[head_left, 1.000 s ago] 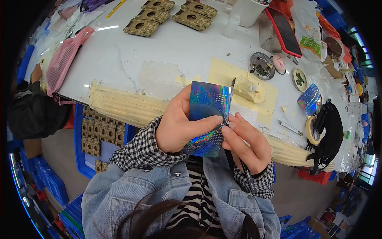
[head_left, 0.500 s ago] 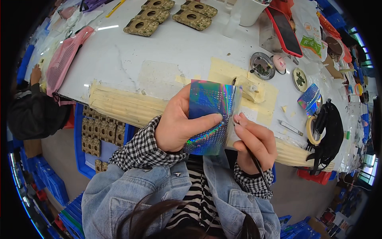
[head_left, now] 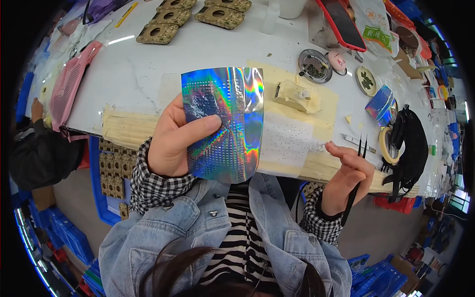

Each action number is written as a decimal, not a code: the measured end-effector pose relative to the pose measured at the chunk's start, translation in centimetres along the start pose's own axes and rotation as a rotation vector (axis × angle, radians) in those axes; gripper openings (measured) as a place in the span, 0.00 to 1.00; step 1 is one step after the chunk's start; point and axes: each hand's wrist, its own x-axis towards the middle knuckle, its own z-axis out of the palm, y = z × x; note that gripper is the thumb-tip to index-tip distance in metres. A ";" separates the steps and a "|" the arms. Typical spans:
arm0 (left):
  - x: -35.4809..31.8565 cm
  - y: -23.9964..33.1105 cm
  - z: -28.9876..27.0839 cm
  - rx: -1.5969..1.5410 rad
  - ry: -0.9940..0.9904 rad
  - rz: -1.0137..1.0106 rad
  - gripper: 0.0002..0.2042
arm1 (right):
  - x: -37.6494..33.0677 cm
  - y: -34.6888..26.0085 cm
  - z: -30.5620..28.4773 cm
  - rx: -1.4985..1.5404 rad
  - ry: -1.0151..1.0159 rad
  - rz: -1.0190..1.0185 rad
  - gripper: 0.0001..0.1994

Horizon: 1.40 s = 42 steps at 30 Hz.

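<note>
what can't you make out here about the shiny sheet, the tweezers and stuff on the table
Head view only:
- Holographic foil sheet: whether its tiny grid dots are stuck-on pieces or holes is too small to tell; the left hand covers its left edge.
- Black tweezers in the right hand: tips too thin to show whether they hold anything.
- Round metal dish: contents too small.
- Red-cased phone: top cut off by the frame edge.

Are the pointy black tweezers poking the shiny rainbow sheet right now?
Apart. In the head view the tweezers sit in the right hand, off to the side of the rainbow sheet, with table showing between them.
</note>
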 end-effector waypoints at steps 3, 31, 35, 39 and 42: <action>0.0 -0.7 1.4 -0.018 -0.019 -0.099 0.20 | 0.0 -1.4 1.9 0.265 -0.110 0.182 0.14; -0.6 -4.2 4.6 0.122 -0.015 -0.058 0.24 | 0.1 -0.5 2.4 0.037 -0.037 0.066 0.11; -0.1 -3.7 4.8 0.147 0.006 -0.091 0.29 | -0.7 0.9 0.8 0.004 -0.067 -0.176 0.35; 0.2 -4.3 4.8 0.203 0.040 -0.055 0.29 | -0.9 -1.0 0.7 0.058 -0.329 -0.083 0.35; 0.5 -4.4 5.2 0.203 0.030 -0.046 0.28 | 0.8 -2.3 0.4 -0.161 -0.479 -0.198 0.26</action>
